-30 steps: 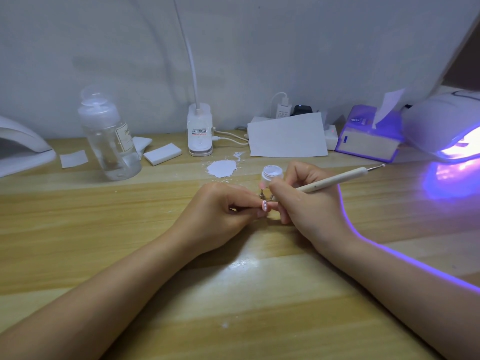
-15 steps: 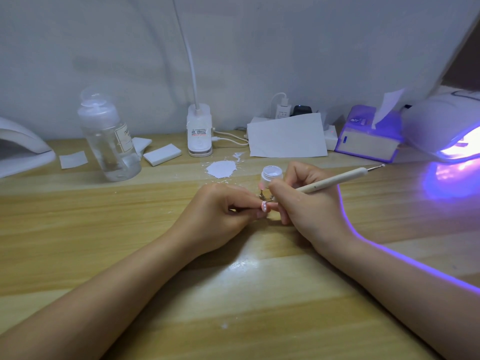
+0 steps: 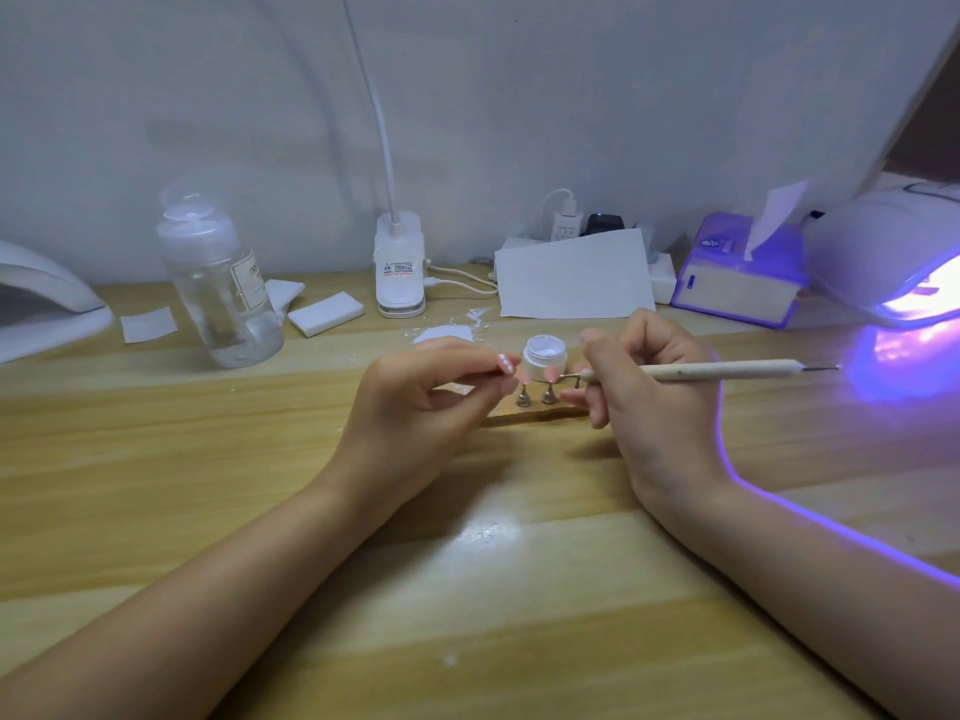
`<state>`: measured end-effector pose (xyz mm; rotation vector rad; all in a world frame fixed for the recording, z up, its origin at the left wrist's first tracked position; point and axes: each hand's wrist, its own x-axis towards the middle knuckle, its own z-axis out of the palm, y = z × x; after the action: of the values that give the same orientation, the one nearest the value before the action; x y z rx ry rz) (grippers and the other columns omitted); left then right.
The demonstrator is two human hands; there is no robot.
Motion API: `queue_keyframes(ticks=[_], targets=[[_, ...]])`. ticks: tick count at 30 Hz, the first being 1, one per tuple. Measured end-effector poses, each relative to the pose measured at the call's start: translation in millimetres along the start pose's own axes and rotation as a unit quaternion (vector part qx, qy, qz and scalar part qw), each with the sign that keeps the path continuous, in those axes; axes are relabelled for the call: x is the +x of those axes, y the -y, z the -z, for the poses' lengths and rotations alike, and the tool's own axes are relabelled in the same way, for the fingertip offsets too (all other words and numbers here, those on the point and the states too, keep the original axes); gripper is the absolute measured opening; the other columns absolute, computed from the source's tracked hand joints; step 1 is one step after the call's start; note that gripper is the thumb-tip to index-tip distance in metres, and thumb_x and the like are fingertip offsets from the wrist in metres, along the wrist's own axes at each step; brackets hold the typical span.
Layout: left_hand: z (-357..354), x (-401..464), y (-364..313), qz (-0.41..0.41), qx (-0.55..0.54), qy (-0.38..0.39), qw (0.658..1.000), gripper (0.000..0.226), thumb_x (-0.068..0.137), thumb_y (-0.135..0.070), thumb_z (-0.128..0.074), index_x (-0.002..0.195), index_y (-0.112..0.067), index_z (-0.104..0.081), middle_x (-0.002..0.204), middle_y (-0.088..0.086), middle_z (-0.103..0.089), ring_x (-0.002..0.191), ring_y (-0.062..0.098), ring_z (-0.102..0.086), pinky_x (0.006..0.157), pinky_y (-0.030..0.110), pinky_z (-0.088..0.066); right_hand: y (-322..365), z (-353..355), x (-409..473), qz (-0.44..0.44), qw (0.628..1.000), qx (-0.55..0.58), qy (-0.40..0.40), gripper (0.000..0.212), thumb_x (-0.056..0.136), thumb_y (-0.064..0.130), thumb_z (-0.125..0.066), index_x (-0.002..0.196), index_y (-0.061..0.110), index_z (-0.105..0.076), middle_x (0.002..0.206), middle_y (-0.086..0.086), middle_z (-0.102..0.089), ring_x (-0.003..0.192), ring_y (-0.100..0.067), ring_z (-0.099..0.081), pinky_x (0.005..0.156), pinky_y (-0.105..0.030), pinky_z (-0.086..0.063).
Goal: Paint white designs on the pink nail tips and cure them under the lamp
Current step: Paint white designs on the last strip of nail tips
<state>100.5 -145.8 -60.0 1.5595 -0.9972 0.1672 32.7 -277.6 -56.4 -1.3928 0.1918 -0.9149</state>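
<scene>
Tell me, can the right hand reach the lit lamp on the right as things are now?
Probably yes. The right hand grips only the dotting pen, and the bare table lies between it and the lit lamp.

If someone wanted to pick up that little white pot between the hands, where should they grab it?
Hold the little white pot by its round side wall, coming from above, probably with thumb and finger on opposite sides. It stands upright and seems to be open on top, so keep fingers off the rim. Nail tips on stands crowd its near side.
</scene>
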Motion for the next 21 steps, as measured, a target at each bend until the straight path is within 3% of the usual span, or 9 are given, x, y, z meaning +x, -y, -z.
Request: queue_keyframes(ticks=[3,8,15,18,21], targets=[[0,3,2,0.042,-0.012,-0.018,0.999,0.031,0.072,0.007,-0.069,0.089,-0.018,-0.065,0.081,-0.002,-0.068,0.074,0.009,-0.066,0.067,0.010,-0.049,-1,0,1,-0.001,1.000,0.000,0.001,0.042,0.081,-0.003,-0.057,0.050,0.016,-0.034,0.034,0.000,-0.039,0.029,-0.003,-0.035,0.046,-0.023,-0.049],[1,4,4,0.082,-0.009,-0.017,0.996,0.024,0.073,0.007,-0.069,0.080,-0.016,-0.067,0.078,-0.005,-0.067,0.069,-0.002,-0.063,0.068,0.008,-0.049,-2,1,1,-0.004,1.000,-0.001,0.004,0.041,0.081,-0.002,-0.057,0.051,0.015,-0.035,0.036,0.001,-0.040,0.030,-0.004,-0.039,0.047,-0.024,-0.049],[1,7,9,0.124,0.082,0.042,0.988,0.012,0.071,-0.004,-0.074,0.070,-0.015,-0.070,0.080,-0.011,-0.063,0.081,0.006,-0.061,0.084,0.026,-0.050,-1,1,1,-0.004,1.000,-0.006,0.008,0.041,0.080,-0.001,-0.058,0.050,0.014,-0.035,0.034,0.003,-0.040,0.028,-0.003,-0.037,0.042,-0.014,-0.042],[0,7,10,0.127,0.104,0.046,0.985,0.009,0.072,-0.006,-0.075,0.070,-0.014,-0.071,0.081,-0.010,-0.062,0.079,0.007,-0.060,0.082,0.023,-0.049,-1,1,1,-0.002,1.000,-0.015,0.014,0.040,0.080,-0.001,-0.058,0.050,0.014,-0.035,0.034,0.005,-0.042,0.028,-0.003,-0.037,0.040,-0.014,-0.040],[0,7,12,0.131,0.119,0.049,0.983,0.013,0.073,-0.006,-0.074,0.067,-0.017,-0.069,0.079,-0.012,-0.061,0.072,-0.001,-0.057,0.072,0.011,-0.044,-1,1,0,-0.009,1.000,-0.018,0.019,0.038,0.081,-0.001,-0.057,0.052,0.012,-0.036,0.033,0.009,-0.043,0.028,-0.003,-0.036,0.043,-0.019,-0.043]])
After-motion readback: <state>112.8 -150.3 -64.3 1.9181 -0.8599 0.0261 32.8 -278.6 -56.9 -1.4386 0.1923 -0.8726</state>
